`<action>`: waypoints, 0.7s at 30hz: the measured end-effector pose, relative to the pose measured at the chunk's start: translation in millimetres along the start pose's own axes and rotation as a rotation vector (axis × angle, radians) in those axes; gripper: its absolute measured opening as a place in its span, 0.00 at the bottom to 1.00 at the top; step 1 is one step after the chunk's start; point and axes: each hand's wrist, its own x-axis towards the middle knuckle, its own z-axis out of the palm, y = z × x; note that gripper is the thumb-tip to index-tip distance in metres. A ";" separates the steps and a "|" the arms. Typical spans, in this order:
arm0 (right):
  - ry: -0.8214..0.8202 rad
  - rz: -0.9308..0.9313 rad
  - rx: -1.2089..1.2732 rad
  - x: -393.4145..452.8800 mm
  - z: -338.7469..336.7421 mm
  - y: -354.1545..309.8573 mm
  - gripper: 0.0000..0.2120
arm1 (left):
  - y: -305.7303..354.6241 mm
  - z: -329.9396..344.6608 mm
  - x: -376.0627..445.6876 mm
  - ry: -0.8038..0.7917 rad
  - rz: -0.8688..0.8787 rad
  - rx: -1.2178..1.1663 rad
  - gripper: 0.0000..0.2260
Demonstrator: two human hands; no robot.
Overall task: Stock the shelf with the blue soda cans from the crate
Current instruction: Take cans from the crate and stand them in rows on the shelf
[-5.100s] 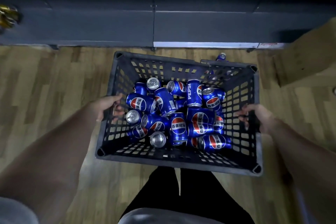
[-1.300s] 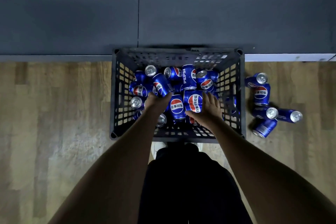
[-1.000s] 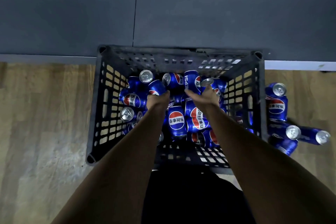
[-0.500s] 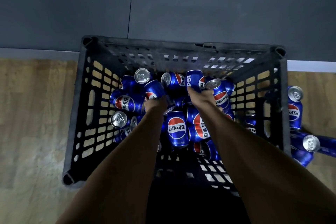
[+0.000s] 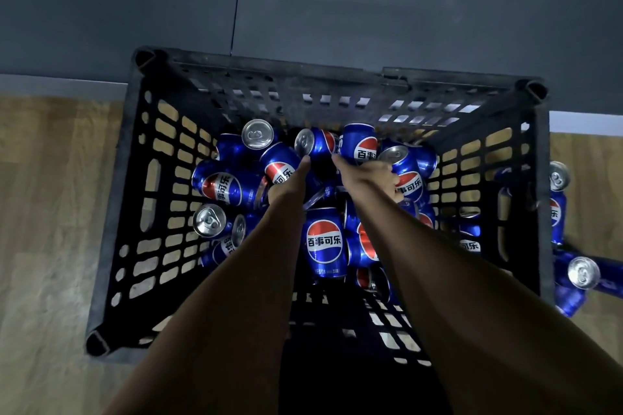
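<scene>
The grey shelf (image 5: pixel 371 3) filled the far part of the view, and no can was seen on the part that showed. Against its near edge stood the black crate (image 5: pixel 135 212) on the wooden floor (image 5: pixel 50 212). The blue soda cans (image 5: pixel 325 242) lay inside the crate in a loose heap, most of them on their sides and some with the silver top up, mainly in its far half. A few more cans (image 5: pixel 583 273) lay on the floor just beside the right wall of the crate.

Both arms reached down into the heap. The left hand (image 5: pixel 286 185) lay on a tilted can (image 5: pixel 279 165) at the left of the middle; its grip seemed to curl round this can, with one finger pointing far toward another can (image 5: pixel 313 143) lying on its side. The right hand (image 5: pixel 369 175) was between an upright can (image 5: pixel 362 145) and a tilted can (image 5: pixel 404 172); its fingers were bent against the tilted one, but I could not tell if they really closed on it or only touched it.

In my judgement the step in hand was the picking of cans from the crate, one for each hand, and the stocking itself was not yet begun. The next move would call for a firm hold round the body of each can, a lift straight up so that the neighbours do not roll, and then placing the cans upright on the shelf.
</scene>
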 end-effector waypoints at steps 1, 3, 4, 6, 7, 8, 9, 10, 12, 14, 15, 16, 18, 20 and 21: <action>-0.001 -0.004 0.027 0.9 1.6 -0.1 0.45 | -0.6 0.7 4.1 0.004 0.032 0.018 0.36; 0.005 -0.015 0.055 1.3 1.0 -0.2 0.42 | 2.4 0.3 1.7 0.025 -0.064 0.011 0.41; 0.006 -0.020 0.046 3.1 0.2 0.0 0.42 | 3.1 0.8 3.4 0.027 -0.079 0.015 0.42; -0.010 -0.032 0.014 6.2 -2.2 0.2 0.43 | 3.9 0.8 10.0 0.011 -0.047 0.019 0.42; -0.033 -0.034 0.004 6.4 -3.6 0.6 0.45 | 4.5 -1.1 9.6 0.015 -0.064 -0.002 0.43; -0.065 -0.032 0.024 8.2 -2.4 0.9 0.46 | 5.9 -3.0 5.0 0.020 -0.105 -0.027 0.45; -0.094 -0.040 0.061 6.7 -3.4 0.0 0.46 | 6.5 -4.6 1.5 0.034 -0.126 -0.034 0.47; -0.119 -0.042 0.095 3.9 -5.7 -0.5 0.45 | 6.1 -6.9 -1.2 0.042 -0.129 -0.020 0.48; -0.179 -0.064 0.167 -6.7 -15.0 -1.1 0.39 | 4.5 -11.7 -11.9 0.049 -0.123 0.010 0.48; -0.200 -0.087 0.244 -17.2 -26.6 -1.6 0.32 | 6.2 -17.5 -29.0 0.037 -0.113 -0.008 0.46; -0.197 -0.095 0.288 -24.5 -33.9 -2.1 0.30 | 9.1 -21.4 -39.0 0.028 -0.111 -0.030 0.44; -0.195 -0.100 0.334 -33.8 -40.9 -3.2 0.30 | 13.4 -25.7 -51.0 0.021 -0.103 -0.049 0.44; -0.159 -0.135 0.393 -59.0 -57.4 -7.0 0.31 | 24.0 -35.7 -78.1 0.007 -0.071 -0.049 0.41; -0.130 -0.160 0.432 -88.5 -78.8 -10.4 0.33 | 35.7 -47.7 -108.7 0.016 0.006 -0.053 0.36; -0.120 -0.176 0.455 -102.7 -90.3 -11.1 0.33 | 42.0 -53.9 -125.5 0.027 0.050 -0.066 0.35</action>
